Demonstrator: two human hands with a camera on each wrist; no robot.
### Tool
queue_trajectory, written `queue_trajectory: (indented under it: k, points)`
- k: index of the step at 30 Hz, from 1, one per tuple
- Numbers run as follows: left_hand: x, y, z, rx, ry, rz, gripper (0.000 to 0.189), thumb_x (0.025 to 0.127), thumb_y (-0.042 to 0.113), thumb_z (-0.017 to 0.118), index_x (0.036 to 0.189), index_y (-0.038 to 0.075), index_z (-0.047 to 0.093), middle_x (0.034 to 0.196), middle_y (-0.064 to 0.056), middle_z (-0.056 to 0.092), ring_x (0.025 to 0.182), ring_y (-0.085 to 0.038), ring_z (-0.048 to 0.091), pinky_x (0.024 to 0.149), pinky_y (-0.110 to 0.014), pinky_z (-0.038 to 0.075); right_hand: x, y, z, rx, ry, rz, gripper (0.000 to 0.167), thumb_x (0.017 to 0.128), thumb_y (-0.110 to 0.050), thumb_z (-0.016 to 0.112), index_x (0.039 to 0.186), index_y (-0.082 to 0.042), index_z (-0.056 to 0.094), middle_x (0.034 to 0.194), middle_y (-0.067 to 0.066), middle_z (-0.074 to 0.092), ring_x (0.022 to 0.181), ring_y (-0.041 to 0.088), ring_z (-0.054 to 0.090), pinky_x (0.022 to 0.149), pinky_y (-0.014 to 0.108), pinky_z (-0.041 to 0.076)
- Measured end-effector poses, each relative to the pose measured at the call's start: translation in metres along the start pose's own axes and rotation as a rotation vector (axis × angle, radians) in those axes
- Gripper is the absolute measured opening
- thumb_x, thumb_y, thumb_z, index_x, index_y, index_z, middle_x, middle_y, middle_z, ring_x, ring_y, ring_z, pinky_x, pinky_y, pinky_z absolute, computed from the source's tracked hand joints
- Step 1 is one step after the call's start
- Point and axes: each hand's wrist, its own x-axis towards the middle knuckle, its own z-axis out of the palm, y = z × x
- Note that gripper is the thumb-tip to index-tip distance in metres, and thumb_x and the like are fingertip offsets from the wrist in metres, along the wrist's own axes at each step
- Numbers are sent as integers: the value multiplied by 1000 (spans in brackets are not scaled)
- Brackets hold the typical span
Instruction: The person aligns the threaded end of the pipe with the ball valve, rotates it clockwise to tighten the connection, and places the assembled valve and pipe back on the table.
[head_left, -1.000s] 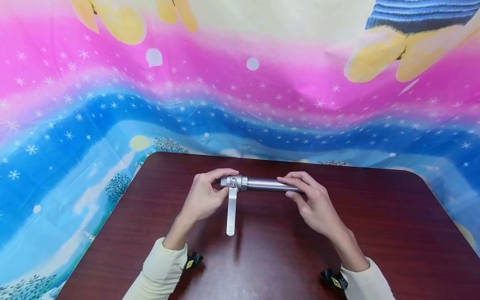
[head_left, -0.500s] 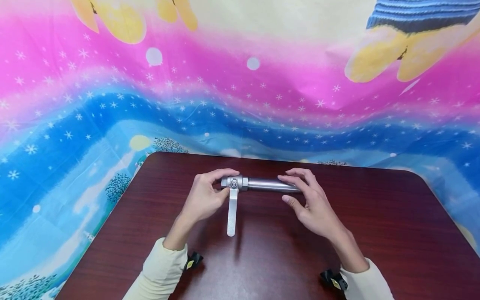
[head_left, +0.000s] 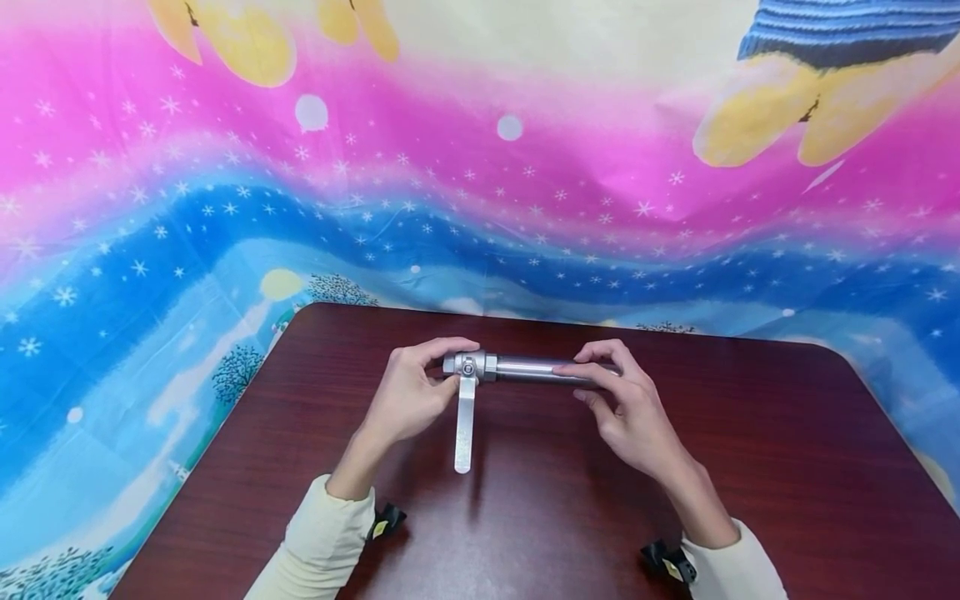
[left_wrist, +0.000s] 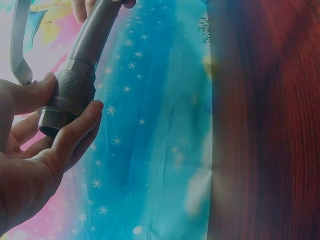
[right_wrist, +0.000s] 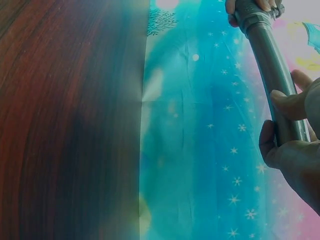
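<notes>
My left hand (head_left: pixel 412 392) grips a silver ball valve (left_wrist: pixel 70 92) by its body, thumb on one side and fingers on the other. The valve's flat lever handle (head_left: pixel 464 425) points toward me in the head view. Joined to the valve's right end is a smooth metal pipe (head_left: pixel 525 368), held level above the table. My right hand (head_left: pixel 630 408) holds the pipe near its far end, with fingers and thumb around it, as the right wrist view shows. Part of that end is hidden behind the fingers. At the valve's other end, a hollow hex opening (left_wrist: pixel 50 131) shows in the left wrist view.
Below both hands lies a dark red-brown wooden table (head_left: pixel 540 517) with rounded far corners. A printed cloth (head_left: pixel 480 167) in pink and blue with snowflakes hangs behind it. Black wrist devices (head_left: pixel 387 522) sit by the cream sleeves (head_left: pixel 322 533).
My right thumb and fingers loosened from the pipe half a second ago and are now around it again, the hand slightly shifted. The left hand and valve handle have stayed in place.
</notes>
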Motion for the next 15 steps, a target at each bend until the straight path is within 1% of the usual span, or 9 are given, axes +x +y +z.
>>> queue_trajectory:
  k: [3,9,15]
  points:
    - [0,0,0,-5,-6,-4,47,84,-16,69,125,7,78,108,-14,79,79,-18,64,63,-25,52,0,0,-1,-3,-20,12,58,79,25,77,119,-17,81,123,5,63,109,13,57,86,13,44]
    - [-1,1,0,-5,0,-5,48,84,-16,69,124,9,79,108,-13,80,79,-18,64,63,-28,53,0,-2,-3,-13,-81,50,56,85,19,76,126,-20,78,128,2,65,114,12,57,88,14,45]
    - [0,2,0,-2,0,2,48,84,-16,70,125,7,79,109,-13,80,79,-18,64,64,-29,54,1,-1,-4,-25,-100,38,54,89,14,75,131,-19,76,133,2,68,115,13,58,88,19,44]
